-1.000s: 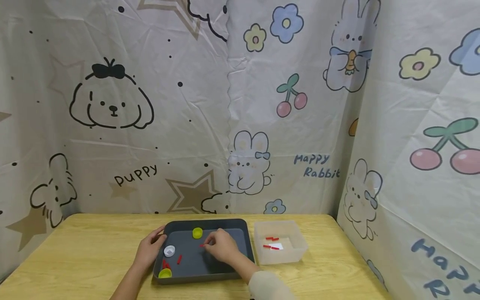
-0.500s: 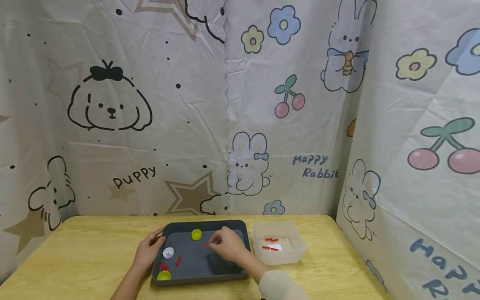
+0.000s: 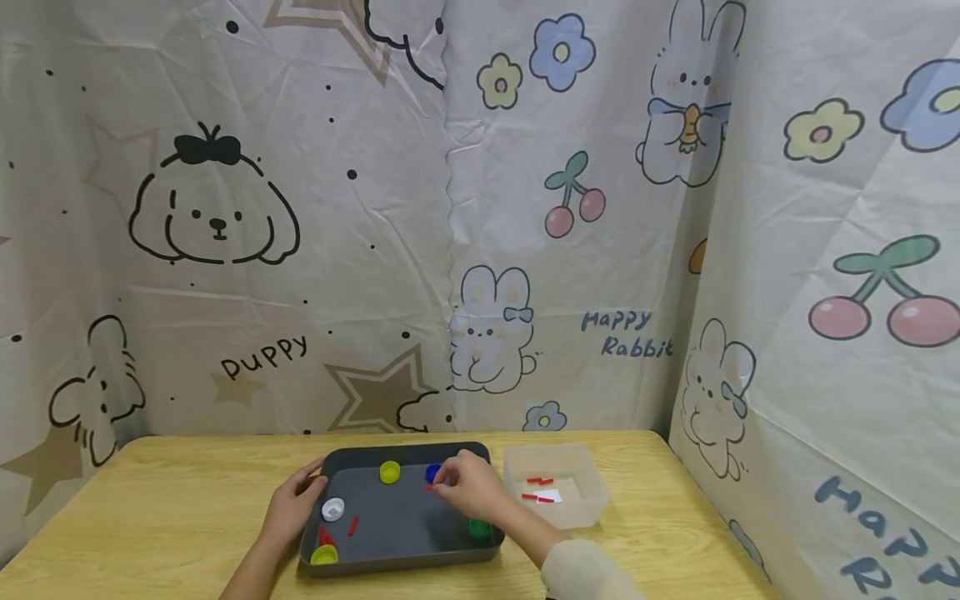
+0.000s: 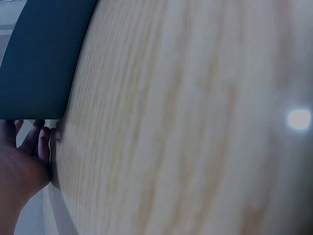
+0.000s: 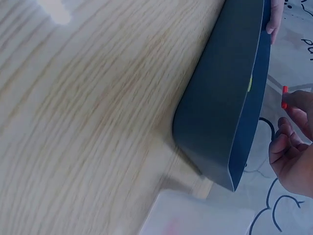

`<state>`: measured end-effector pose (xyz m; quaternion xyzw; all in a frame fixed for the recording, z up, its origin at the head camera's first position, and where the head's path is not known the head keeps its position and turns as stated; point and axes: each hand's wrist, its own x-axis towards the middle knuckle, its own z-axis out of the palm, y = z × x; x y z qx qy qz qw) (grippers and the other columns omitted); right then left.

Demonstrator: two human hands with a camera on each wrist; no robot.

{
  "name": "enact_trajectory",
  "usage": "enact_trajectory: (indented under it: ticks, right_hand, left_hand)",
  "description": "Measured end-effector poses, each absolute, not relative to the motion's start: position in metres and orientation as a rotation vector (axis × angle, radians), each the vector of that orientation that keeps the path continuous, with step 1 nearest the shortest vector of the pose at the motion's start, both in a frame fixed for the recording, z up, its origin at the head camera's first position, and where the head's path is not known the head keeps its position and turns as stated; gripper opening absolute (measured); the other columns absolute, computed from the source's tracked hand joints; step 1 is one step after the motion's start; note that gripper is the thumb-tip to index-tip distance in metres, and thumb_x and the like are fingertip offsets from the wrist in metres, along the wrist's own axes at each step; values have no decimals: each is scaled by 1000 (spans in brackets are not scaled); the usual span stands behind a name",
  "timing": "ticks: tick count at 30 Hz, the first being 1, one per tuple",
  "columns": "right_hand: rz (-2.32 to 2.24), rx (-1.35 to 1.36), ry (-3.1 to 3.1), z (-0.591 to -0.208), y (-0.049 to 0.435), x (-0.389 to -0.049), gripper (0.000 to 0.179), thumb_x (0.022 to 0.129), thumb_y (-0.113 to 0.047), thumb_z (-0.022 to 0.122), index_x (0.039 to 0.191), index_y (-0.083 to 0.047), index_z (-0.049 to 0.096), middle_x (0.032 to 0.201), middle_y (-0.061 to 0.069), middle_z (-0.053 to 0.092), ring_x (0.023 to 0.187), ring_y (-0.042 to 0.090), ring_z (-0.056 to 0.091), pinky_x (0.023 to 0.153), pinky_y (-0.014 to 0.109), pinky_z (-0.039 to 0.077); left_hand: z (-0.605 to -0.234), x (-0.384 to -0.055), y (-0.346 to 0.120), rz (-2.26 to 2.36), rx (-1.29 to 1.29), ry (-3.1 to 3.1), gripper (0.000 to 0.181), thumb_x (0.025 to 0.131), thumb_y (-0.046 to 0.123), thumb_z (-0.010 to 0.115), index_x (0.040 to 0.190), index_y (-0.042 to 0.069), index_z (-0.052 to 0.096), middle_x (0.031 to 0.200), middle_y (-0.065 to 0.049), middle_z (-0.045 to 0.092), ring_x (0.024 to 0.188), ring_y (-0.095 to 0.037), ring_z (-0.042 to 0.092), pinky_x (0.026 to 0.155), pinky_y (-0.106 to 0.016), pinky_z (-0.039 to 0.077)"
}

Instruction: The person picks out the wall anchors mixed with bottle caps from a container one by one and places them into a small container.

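Thumb and forefinger of my right hand (image 3: 471, 485) pinch a short red stick (image 5: 284, 97) above the right half of the dark grey tray (image 3: 405, 563). Right behind the fingertips is a small round blue cap (image 3: 432, 473), partly hidden by them. A green cap (image 3: 480, 529) lies below the right wrist, in the tray's front right corner. My left hand (image 3: 289, 508) holds the tray's left side, thumb at the rim and fingers outside. Inside the tray are also a yellow cap (image 3: 389, 472) at the back, a white cap (image 3: 333, 510) and a front-left yellow cap (image 3: 324, 556).
Several red sticks lie at the tray's left, one loose stick (image 3: 353, 526) apart from the others. Right of the tray stands a translucent plastic box (image 3: 592, 510) with several red sticks and a white paper piece (image 3: 549, 496). A printed curtain (image 3: 375, 250) hangs behind the wooden table (image 3: 187, 492).
My right hand has moved rightward across the tray with the red stick, bringing the blue and green caps into view. My left hand stays at the tray's left side.
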<state>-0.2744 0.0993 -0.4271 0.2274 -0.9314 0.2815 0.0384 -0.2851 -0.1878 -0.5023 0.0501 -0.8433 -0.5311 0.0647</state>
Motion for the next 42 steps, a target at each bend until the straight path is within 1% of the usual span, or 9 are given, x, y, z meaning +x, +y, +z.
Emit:
enact_trajectory:
  ticks: [6,13,20,25,30,38,42]
  right_hand:
    - [853,691,-2853,-426,110,-275,7,84,-20,68,82,-15,71,75,0,51,62,4,41,53,18,36]
    - [821,682,-2842,-415,123,-273,6,83,-20,68,81,-15,71,75,-3,52,65,5,42,54,19,36]
    - [794,670,-2854,-401,138,-275,8,86,-21,66,84,-15,71,74,-6,53,66,5,44,55,20,37]
    - [781,658,-2821,-397,151,-277,7,85,-18,66,82,-14,70,79,-3,57,70,8,47,58,22,39]
    - [772,611,-2800,-396,167,-276,7,85,-19,66,81,-14,69,78,-2,54,69,9,45,55,22,37]
    - [805,523,-2809,-399,196,-275,5,85,-15,66,80,-13,68,69,-3,52,58,9,44,48,21,35]
    - [820,480,-2818,-404,210,-274,5,83,-13,67,78,-12,68,67,-3,52,58,8,44,48,21,36]
  left_hand:
    - [-503,-286,-188,-1599,153,-2540,47,97,23,47,140,5,42,126,-28,53,117,-40,50,100,-54,39]
    - [-502,-286,-187,-1613,149,-2535,47,97,23,47,140,4,42,126,-28,53,117,-40,50,100,-54,38]
    - [-502,-287,-187,-1616,131,-2529,47,98,23,47,140,4,41,126,-28,54,116,-40,50,100,-53,39]
    - [-502,-286,-187,-1610,127,-2534,47,98,24,46,140,4,41,126,-28,54,117,-40,50,100,-54,38]
    - [-501,-284,-186,-1612,122,-2540,46,98,22,46,140,3,41,126,-29,53,116,-40,50,100,-54,38]
    - [-499,-283,-186,-1600,132,-2555,47,98,23,46,140,4,41,127,-29,52,117,-41,49,101,-55,38]
    - [-500,-283,-187,-1590,137,-2554,47,97,23,46,140,4,41,125,-28,54,115,-40,51,100,-54,38]
